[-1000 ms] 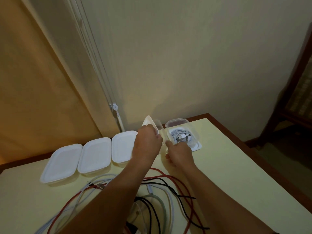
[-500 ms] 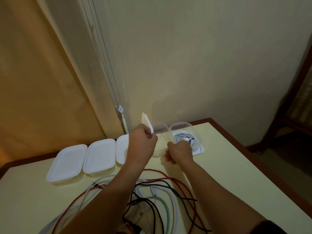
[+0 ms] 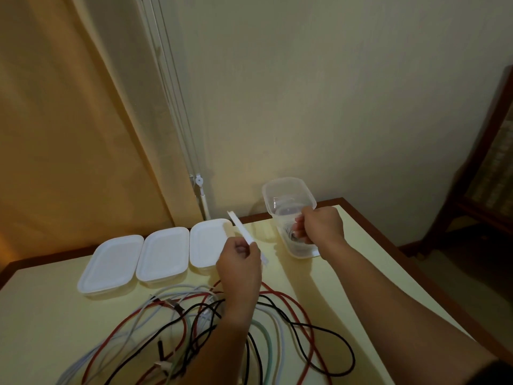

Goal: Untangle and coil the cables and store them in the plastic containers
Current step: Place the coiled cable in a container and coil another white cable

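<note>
My left hand (image 3: pixel 239 263) pinches a white lid (image 3: pixel 244 235), held edge-on above the table. My right hand (image 3: pixel 319 226) grips the wall of an empty clear plastic container (image 3: pixel 288 194), raised and tilted with its opening towards me. Right under it a second clear container (image 3: pixel 301 249) with a coiled white cable inside stands on its own lid. A tangle of red, black, white and pale green cables (image 3: pixel 194 326) lies on the table below my forearms.
Three closed containers with white lids (image 3: pixel 163 255) stand in a row at the back left of the pale yellow table (image 3: pixel 347 287). The wall and a curtain rise behind; a wooden chair (image 3: pixel 488 162) stands at the right.
My left hand has drawn the lid back towards me. My right hand has taken the empty clear container and lifted it to the right, over the one with the cable.
</note>
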`<state>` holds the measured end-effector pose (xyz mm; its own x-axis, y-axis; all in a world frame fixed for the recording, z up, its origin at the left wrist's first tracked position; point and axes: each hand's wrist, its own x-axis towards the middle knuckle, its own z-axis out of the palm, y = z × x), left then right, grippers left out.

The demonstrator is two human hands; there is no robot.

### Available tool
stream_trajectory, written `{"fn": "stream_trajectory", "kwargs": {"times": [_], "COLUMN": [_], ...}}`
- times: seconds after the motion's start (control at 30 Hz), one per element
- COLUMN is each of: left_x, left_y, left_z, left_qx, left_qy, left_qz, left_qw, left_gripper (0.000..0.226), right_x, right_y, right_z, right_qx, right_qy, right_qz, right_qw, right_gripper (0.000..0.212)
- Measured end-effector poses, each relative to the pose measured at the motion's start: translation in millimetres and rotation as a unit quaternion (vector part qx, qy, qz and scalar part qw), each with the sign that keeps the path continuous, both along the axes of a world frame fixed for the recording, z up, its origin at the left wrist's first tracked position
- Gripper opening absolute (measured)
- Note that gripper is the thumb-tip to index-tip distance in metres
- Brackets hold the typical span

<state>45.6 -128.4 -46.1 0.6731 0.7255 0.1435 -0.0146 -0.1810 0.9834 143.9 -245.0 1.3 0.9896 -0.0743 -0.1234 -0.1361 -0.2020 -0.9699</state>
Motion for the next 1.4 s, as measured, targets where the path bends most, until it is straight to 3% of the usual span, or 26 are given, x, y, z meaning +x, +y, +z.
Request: {"fn": "stream_trajectory", "kwargs": {"times": [0.13, 0.2, 0.27, 0.53, 0.7, 0.93, 1.1, 1.23, 1.4], "left_x": [13.2, 22.3, 29.6, 50.6, 49.7, 35.6, 16.4, -0.7, -8.0], "left_y": [-0.7, 2.2, 3.5, 3.6, 0.6, -11.5, -2.5, 18.2, 32.8], "left_z": [-6.6, -12.3, -19.0, -38.3, -52.6, -68.0, -65.8, -51.9, -33.8], "left_qx": [0.226, 0.340, 0.424, 0.546, 0.540, 0.476, 0.485, 0.461, 0.461], "left_qy": [0.077, 0.142, 0.178, 0.231, 0.250, 0.166, 0.170, 0.175, 0.145], "left_qz": [-0.059, -0.086, -0.114, -0.160, -0.193, -0.247, -0.290, -0.215, -0.149], "left_qw": [0.969, 0.926, 0.881, 0.789, 0.780, 0.828, 0.807, 0.843, 0.862], "left_gripper": [0.013, 0.003, 0.012, 0.021, 0.024, 0.035, 0.045, 0.035, 0.030], "right_x": [1.1, 0.8, 0.3, -4.4, -3.2, -4.5, -7.0, -8.8, -7.6], "right_y": [-5.9, -5.5, -4.6, 8.3, 15.7, 24.0, 29.4, 32.7, 36.6], "right_z": [5.6, 6.3, 5.0, -19.6, -32.5, -43.2, -49.9, -59.2, -71.6], "right_qx": [0.030, 0.046, 0.048, 0.018, -0.017, -0.013, -0.009, -0.025, -0.033], "right_qy": [-0.007, -0.006, -0.004, 0.027, 0.018, 0.022, 0.035, 0.026, 0.041], "right_qz": [0.020, 0.036, 0.057, 0.114, 0.118, 0.121, 0.125, 0.123, 0.120], "right_qw": [0.999, 0.998, 0.997, 0.993, 0.993, 0.992, 0.992, 0.992, 0.991], "right_gripper": [0.027, 0.027, 0.027, 0.037, 0.039, 0.041, 0.042, 0.043, 0.040]}}
